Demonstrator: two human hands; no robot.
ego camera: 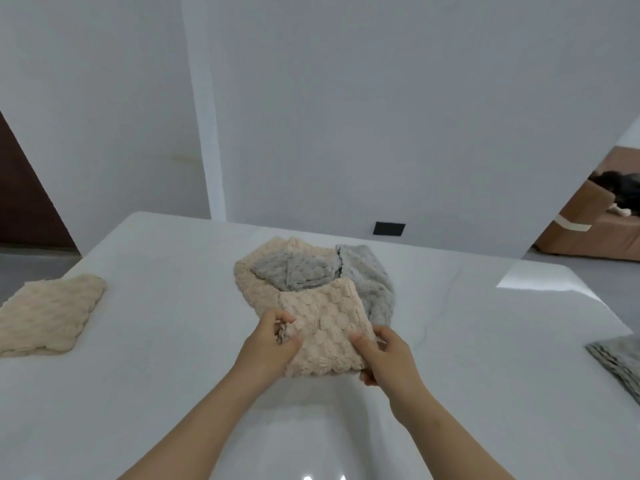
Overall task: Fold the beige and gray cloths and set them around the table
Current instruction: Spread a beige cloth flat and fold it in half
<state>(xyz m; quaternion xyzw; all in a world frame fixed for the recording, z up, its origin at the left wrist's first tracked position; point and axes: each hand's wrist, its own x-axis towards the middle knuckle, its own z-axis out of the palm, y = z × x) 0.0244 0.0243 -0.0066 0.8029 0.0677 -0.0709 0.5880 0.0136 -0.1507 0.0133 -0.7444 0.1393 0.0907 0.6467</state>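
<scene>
A folded beige cloth [325, 329] with a bumpy texture is held just above the white table [173, 393] at its middle. My left hand [273, 344] grips its left edge and my right hand [384, 355] grips its right edge. Behind it lies a loose pile: another beige cloth [254, 289] with a gray cloth [294, 273] on top and a second gray cloth [370, 282] to the right. A folded beige cloth [48, 315] rests at the table's left edge. A folded gray cloth [620, 360] lies at the right edge, partly cut off.
A white wall stands behind the table, with a dark outlet plate [388, 229] low on it. A brown sofa [588, 233] with a dark shape on it shows at far right. A dark door [24, 202] is at far left.
</scene>
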